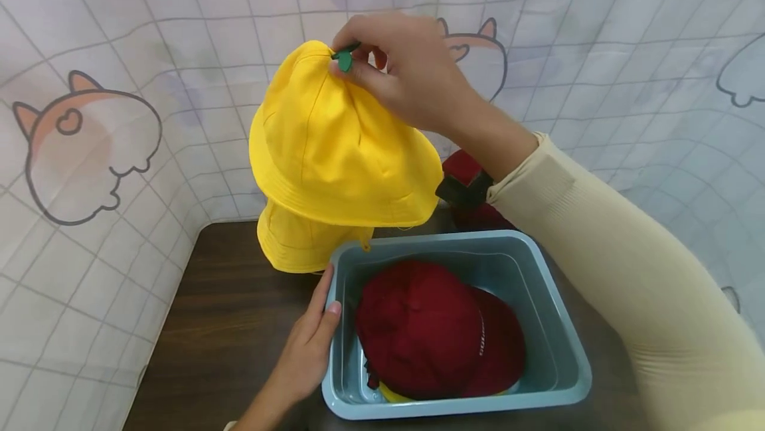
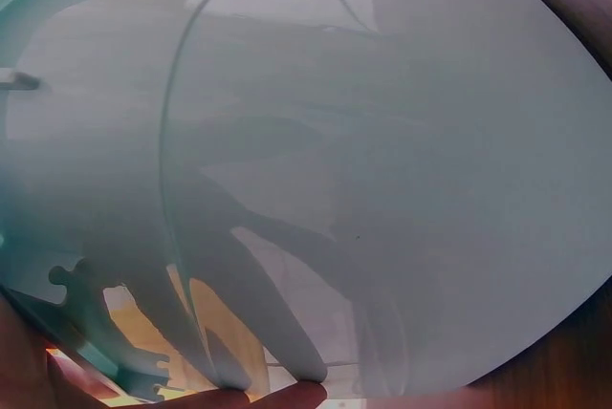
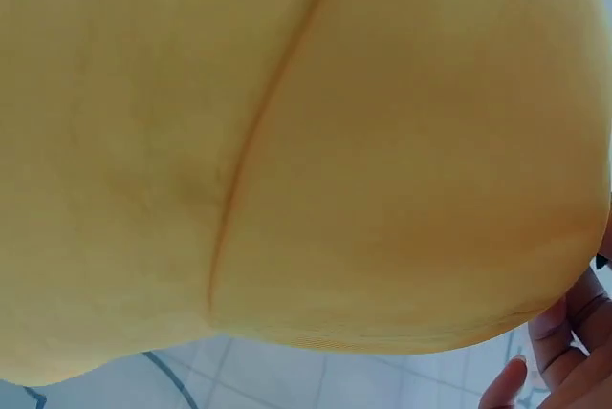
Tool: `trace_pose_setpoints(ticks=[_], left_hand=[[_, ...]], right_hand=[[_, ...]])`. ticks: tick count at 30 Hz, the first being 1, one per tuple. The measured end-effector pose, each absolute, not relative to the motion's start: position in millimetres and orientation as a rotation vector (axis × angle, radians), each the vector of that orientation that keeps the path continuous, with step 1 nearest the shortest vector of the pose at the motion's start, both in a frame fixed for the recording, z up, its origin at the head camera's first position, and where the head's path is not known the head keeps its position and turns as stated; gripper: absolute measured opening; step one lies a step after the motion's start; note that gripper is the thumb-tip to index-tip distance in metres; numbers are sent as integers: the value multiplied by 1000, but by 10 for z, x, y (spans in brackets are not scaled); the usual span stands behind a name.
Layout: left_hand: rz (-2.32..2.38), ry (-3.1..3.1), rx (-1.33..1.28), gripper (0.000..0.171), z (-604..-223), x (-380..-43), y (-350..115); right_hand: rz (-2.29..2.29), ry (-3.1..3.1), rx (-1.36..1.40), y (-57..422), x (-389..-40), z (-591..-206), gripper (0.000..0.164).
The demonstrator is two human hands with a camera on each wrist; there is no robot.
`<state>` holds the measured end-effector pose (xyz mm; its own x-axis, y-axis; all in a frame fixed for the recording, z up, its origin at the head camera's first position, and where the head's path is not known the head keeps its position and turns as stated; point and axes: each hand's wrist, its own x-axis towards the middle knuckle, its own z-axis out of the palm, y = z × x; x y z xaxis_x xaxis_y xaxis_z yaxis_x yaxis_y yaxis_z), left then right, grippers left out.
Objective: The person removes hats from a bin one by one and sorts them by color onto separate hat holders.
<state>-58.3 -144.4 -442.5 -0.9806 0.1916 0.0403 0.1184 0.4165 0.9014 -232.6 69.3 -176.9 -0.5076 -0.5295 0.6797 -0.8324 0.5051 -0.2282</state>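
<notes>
Apparent hat transfer: right grip [image 1: 409, 66] clamped on yellow bucket hat [image 1: 340, 152]; left grip [image 1: 301, 354] straight-fingered at basin's [image 1: 454, 406] left edge; next likely calls for rim clearance.

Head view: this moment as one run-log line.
right hand: pinches yellow hat at crown; left hand: touches blue bin, left side; in bin: dark red cap; second yellow hat: partly hidden

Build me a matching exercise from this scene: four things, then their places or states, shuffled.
1. right hand
2. blue bin
3. red cap with lettering
4. left hand

A. lies inside a container
B. touches the container's side
C. pinches the top of a yellow hat
D. stands on the dark tabletop

Pairs: 1-C, 2-D, 3-A, 4-B
</notes>
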Motion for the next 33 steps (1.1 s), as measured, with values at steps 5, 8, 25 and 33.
trace_pose_setpoints(ticks=[5,8,25,33], left_hand=[[1643,2583,290,58,-4441,-577,-1443],[1663,2549,285,58,-4454,-581,-1446],[1662,2515,221,57,-4473,-591,-1459],[1690,2464,206,58,-4465,-601,-1453]], right_hand=[[785,-2202,1107,505,-2430,-1766,24],[790,-2195,1090,391,-2470,-1756,23],[709,-2464,931,-109,-2739,-1967,20],[799,-2566,901,-173,-2846,-2307,18]])
